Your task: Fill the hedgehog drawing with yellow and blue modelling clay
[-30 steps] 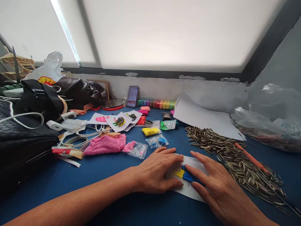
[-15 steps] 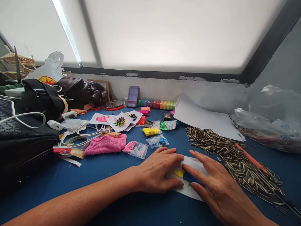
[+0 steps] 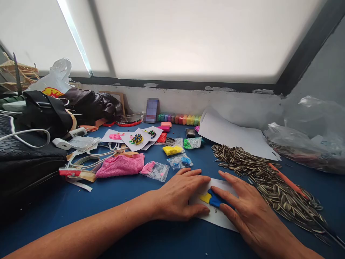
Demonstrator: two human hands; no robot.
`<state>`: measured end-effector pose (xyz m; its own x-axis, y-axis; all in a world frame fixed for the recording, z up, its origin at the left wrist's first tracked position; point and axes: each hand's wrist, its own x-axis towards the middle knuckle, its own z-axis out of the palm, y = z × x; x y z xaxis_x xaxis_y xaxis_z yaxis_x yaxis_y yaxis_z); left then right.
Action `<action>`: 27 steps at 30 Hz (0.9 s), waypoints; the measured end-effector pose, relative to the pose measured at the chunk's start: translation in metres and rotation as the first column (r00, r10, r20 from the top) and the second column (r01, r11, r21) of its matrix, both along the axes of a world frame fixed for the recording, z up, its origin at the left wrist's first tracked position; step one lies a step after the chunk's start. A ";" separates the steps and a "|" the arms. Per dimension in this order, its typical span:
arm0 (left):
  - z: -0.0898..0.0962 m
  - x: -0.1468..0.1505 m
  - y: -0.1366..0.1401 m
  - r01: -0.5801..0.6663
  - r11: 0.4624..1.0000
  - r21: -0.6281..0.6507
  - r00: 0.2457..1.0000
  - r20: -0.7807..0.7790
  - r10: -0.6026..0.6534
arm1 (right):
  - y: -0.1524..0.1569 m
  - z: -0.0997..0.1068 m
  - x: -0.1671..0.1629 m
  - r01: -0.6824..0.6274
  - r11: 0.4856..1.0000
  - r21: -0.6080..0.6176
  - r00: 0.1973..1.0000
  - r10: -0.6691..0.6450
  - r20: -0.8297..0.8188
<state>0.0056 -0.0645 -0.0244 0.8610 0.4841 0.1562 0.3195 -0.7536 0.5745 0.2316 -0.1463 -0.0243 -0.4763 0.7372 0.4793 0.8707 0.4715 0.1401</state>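
Note:
A small white sheet of paper (image 3: 219, 218) lies flat on the blue table, partly under both hands. On it are a flattened patch of yellow clay (image 3: 206, 198) and, touching it on the right, a patch of blue clay (image 3: 215, 198). My left hand (image 3: 183, 196) rests on the paper's left side, fingers apart, its thumb and index finger either side of the yellow clay. My right hand (image 3: 248, 208) has its fingers spread, with the index fingertip on the blue clay and the thumb by its lower edge. The palms hide part of the sheet.
Sunflower seeds (image 3: 280, 194) spread to the right, with an orange tool (image 3: 288, 181) among them. Clay bags, including yellow (image 3: 173, 150) and blue (image 3: 180, 161), lie ahead. A pink cloth (image 3: 121, 165) and black bag (image 3: 29, 158) are left. White sheets (image 3: 234, 135) stand behind the seeds.
My right hand has shifted slightly right, and its fingers uncover more of the blue clay. My left hand stays nearly where it was. The camera view has moved a little.

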 end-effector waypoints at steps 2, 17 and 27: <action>-0.001 0.000 0.000 0.000 1.000 0.003 1.000 0.000 0.000 | 0.000 0.000 0.000 -0.003 1.000 0.000 1.000 0.003 0.005; 0.001 -0.001 -0.001 0.050 0.991 0.122 0.998 -0.048 -0.044 | -0.012 -0.009 0.021 0.052 0.995 -0.089 0.998 -0.055 -0.029; 0.002 -0.001 -0.002 0.051 0.991 0.120 0.997 -0.063 -0.044 | -0.012 -0.012 0.018 0.040 0.994 -0.104 0.998 -0.044 -0.039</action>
